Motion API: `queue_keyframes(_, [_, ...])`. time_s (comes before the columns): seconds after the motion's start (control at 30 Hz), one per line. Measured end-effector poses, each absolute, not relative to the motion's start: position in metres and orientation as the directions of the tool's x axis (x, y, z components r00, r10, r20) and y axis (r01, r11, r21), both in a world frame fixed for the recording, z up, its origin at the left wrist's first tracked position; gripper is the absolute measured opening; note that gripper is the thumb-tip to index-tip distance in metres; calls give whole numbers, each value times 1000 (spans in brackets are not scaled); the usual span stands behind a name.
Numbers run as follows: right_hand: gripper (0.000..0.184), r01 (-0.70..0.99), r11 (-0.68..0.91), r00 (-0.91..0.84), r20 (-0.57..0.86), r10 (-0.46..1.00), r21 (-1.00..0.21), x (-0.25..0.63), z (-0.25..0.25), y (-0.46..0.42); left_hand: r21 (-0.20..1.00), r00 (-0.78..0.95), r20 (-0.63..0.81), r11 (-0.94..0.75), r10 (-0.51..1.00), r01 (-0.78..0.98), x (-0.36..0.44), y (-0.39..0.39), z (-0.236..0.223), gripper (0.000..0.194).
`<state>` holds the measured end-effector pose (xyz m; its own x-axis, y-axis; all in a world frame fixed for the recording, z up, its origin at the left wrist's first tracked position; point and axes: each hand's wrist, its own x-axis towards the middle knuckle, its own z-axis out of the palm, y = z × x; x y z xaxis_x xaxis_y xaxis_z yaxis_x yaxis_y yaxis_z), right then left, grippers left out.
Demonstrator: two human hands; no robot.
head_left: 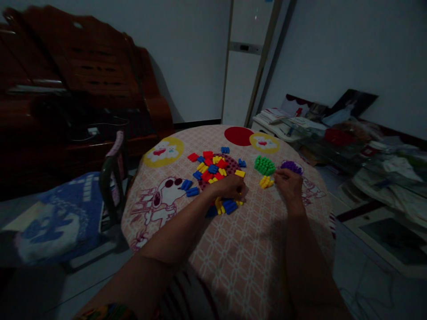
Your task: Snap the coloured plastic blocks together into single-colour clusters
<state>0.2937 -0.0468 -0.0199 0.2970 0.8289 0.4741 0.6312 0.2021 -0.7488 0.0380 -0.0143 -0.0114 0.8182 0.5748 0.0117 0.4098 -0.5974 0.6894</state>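
Observation:
On the table lies a mixed pile of red, blue and yellow plastic building pieces (213, 169). My left hand (231, 187) is closed over the near side of the pile, its fingers curled and whatever they hold hidden. Blue pieces (229, 206) and yellow ones lie just below it. To the right, my right hand (289, 184) is in a pinch, and I cannot make out what is in it. Beside its fingertips are a green cluster of joined pieces (264, 165) and a smaller yellow cluster (266, 182). A purple cluster (291, 167) sits behind that hand, partly covered.
A patterned cloth covers the round table (240, 249). Loose blue pieces (192, 191) lie left of the pile. A chair (113, 178) stands at the left, with a wooden bench (90, 71) behind it. Cluttered glass shelves (353, 155) are at the right.

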Motion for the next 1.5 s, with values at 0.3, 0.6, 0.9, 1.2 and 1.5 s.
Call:
queue_keyframes(0.3, [33,298,76,35,91,995,-951,249,-11,-61,974,485,174,-222,857,42,39,7,-26,26])
queue_keyframes(0.6, [32,241,102,91,127,988,-965,268,-5,-62,966,519,246,-248,818,-68,46,-2,-21,29])
queue_keyframes(0.9, [26,395,8,220,103,970,-919,329,-6,-72,947,495,255,-318,830,44,41,1,-22,25])
queue_keyframes(1.2, [28,524,29,78,82,994,-852,317,-28,-57,961,484,232,-276,844,21,36,5,-26,24])
queue_keyframes(1.5, [29,477,8,70,48,996,-879,323,-29,-59,971,480,219,-240,849,-18,30,7,-21,25])
